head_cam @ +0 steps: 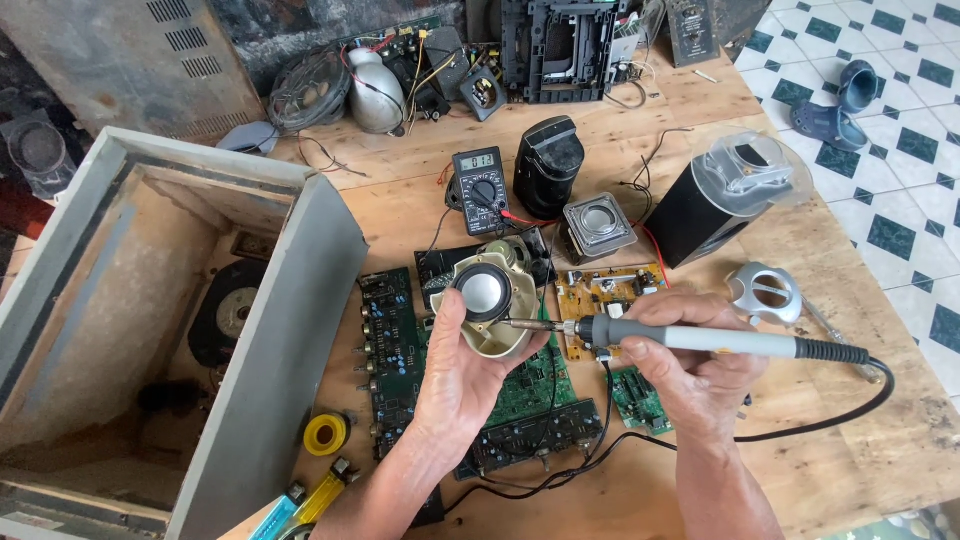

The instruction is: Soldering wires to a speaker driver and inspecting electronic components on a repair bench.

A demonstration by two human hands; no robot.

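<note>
From the head camera, the left hand grips a small cream speaker held up over green circuit boards on the wooden tabletop. The right hand clasps a soldering iron, its tip touching the speaker's edge. A multimeter lies farther back.

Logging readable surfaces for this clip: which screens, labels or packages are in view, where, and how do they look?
Black handheld multimeter, table centre, behind the circuit boards: small grey lit screen above a round dial.
Dark rectangular panel with a pale label, top edge, leaning upright.
No packages visible.
</note>
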